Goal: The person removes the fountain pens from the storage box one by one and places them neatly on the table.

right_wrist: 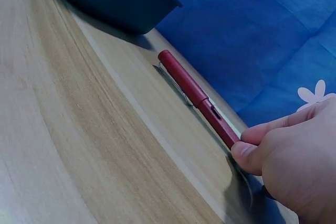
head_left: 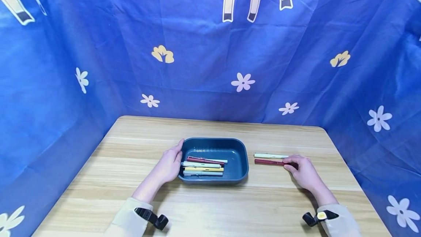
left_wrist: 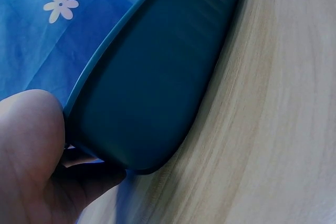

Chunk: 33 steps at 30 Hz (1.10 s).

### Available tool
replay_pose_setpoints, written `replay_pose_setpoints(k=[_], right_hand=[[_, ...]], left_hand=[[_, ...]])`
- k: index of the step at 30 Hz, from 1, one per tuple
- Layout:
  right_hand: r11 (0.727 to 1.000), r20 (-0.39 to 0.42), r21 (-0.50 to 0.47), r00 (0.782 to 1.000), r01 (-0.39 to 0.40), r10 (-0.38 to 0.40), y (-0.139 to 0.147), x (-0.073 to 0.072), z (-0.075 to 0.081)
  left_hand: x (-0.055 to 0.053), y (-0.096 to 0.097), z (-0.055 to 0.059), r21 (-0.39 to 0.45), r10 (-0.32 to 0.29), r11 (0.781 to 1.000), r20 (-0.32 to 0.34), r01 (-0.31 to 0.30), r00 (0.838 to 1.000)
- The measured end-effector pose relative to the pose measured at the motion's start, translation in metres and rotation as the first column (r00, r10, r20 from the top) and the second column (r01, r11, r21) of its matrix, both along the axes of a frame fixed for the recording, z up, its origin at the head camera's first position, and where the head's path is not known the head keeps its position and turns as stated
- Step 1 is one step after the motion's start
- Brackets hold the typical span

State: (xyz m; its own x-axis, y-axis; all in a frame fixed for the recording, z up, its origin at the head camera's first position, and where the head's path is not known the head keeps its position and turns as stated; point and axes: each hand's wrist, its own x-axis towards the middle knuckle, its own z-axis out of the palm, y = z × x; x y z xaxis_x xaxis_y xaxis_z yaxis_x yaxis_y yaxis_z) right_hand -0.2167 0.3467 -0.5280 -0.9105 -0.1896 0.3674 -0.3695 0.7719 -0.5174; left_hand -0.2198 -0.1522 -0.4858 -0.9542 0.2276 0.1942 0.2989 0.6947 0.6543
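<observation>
At its right end, a dark red capped pen (head_left: 269, 162) is pinched between the thumb and fingers of my right hand (head_left: 304, 171). The right wrist view shows this red pen (right_wrist: 184, 80) with its capped end pointing away from the hand, close over the table. Just behind it lies a pale mint pen (head_left: 269, 155), its right end hidden by the fingers. My left hand (head_left: 169, 164) grips the left side of a dark teal rectangular bin (head_left: 238, 176). Inside, toward the left, several capped pens lie side by side, among them a yellow pen (head_left: 204, 169) and a grey-blue pen (head_left: 202, 173).
The bin stands on a light wood-grain table (head_left: 210, 207) with rounded back corners. Blue curtains (head_left: 204, 61) with flower and animal prints enclose the back and both sides. Each wrist wears a black strapped camera.
</observation>
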Motion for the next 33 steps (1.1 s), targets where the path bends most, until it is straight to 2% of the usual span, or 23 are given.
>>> replay_pose_setpoints(k=[7, 24, 29, 33], right_hand=[[0.999, 0.011, 0.03, 1.0, -0.024, 0.024, 0.0, 0.0, -0.001], [0.999, 0.019, 0.046, 1.0, -0.003, 0.002, 0.004, 0.001, 0.002], [1.0, 0.039, -0.004, 0.999, -0.003, 0.003, 0.003, 0.002, 0.007], [0.996, 0.042, -0.089, 0.999, -0.012, 0.016, -0.001, 0.001, 0.016]], left_hand=[[0.0, 0.0, 0.001, 0.001, 0.004, 1.0, 0.0, -0.004, 1.0], [0.0, 0.0, 0.003, -0.005, 0.002, 1.0, 0.008, -0.002, 1.0], [0.001, 0.0, 0.003, -0.003, 0.002, 1.0, 0.017, -0.002, 1.0], [0.002, 0.001, 0.002, -0.001, 0.0, 1.0, 0.018, 0.0, 1.0]])
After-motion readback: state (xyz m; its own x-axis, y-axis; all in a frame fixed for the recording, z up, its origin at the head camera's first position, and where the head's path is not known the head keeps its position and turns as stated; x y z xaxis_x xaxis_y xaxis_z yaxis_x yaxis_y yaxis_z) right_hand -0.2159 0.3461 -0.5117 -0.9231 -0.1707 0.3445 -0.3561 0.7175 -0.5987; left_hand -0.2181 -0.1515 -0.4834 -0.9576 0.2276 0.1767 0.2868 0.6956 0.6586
